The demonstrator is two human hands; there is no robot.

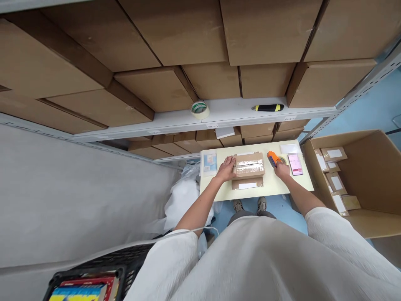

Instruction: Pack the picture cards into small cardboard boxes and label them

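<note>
On a cream table (219, 192) lies a small cardboard box (249, 170) with shiny clear tape along its top. My left hand (226, 169) rests against the box's left side, fingers stretched over its edge. A second taped cardboard box (237, 185) with a white label sits just in front of it, partly covered by the first. My right hand (282, 169) is wrapped round an orange tape dispenser (273, 158), held to the right of the boxes. A phone (295, 164) with a pink screen lies to the right of that hand.
Behind the table, shelves (175, 128) hold many cardboard boxes, a tape roll (199, 109) and a utility knife (268, 108). A large open carton (372, 179) with several labelled parcels stands right. A black crate (122, 271) with books is at lower left, near white plastic bags (181, 200).
</note>
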